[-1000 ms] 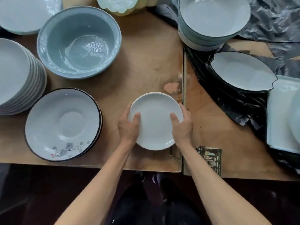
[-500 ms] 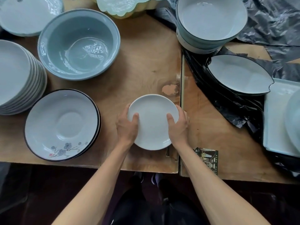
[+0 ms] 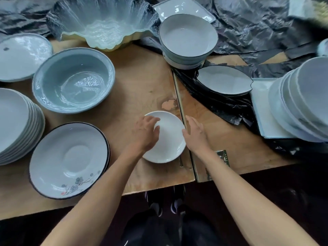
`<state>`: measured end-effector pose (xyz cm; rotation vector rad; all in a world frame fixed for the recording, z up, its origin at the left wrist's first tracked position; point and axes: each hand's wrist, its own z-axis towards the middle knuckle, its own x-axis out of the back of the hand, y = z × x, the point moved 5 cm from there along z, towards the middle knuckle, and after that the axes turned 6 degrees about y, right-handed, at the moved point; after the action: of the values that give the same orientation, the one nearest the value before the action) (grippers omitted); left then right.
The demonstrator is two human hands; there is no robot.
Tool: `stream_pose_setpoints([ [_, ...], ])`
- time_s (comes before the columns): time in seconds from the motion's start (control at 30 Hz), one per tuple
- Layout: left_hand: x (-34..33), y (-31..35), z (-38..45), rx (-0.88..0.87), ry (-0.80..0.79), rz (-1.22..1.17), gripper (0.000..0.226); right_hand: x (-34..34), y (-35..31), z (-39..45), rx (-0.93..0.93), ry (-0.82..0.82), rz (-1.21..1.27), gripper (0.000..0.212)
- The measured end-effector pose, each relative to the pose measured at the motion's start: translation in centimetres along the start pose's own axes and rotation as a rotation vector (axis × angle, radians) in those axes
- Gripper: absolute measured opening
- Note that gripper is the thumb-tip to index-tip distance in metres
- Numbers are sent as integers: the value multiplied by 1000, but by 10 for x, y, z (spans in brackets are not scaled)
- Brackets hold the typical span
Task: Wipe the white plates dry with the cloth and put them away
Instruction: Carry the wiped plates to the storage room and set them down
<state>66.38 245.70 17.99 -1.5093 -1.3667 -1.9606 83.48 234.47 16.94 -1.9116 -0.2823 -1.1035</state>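
A small white plate point(image 3: 168, 139) lies on the wooden table point(image 3: 142, 82) near its front edge, beside the seam between two boards. My left hand point(image 3: 144, 133) lies over the plate's left side, with fingers curled round the far-left rim and the thumb on the inside. My right hand point(image 3: 194, 133) is at the plate's right rim, fingers stretched out over the seam and holding nothing. No cloth is in view.
Left: a stack of white plates point(image 3: 12, 121), a dark-rimmed floral plate point(image 3: 69, 160) and a blue-grey bowl point(image 3: 72, 80). Behind: a wavy glass bowl point(image 3: 104, 27), stacked bowls point(image 3: 188, 39), a leaf-shaped dish point(image 3: 225, 80). Right: leaning white plates point(image 3: 301, 103) on a tray, black plastic sheeting point(image 3: 221, 107).
Both hands held the plate by its sides. Now my right hand has come off the rim and my left hand has slid over the plate. The view has tilted up.
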Motion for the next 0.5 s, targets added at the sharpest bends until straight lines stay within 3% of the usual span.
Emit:
stream_pose_setpoints([
  [0.23,-18,84,14,-399,-172,179,42,51,37,-43,-31,32,-260,47],
  [0.5,-64,209,-37,-733,-336,254,45,111,109,-145,-189,260,-185,48],
])
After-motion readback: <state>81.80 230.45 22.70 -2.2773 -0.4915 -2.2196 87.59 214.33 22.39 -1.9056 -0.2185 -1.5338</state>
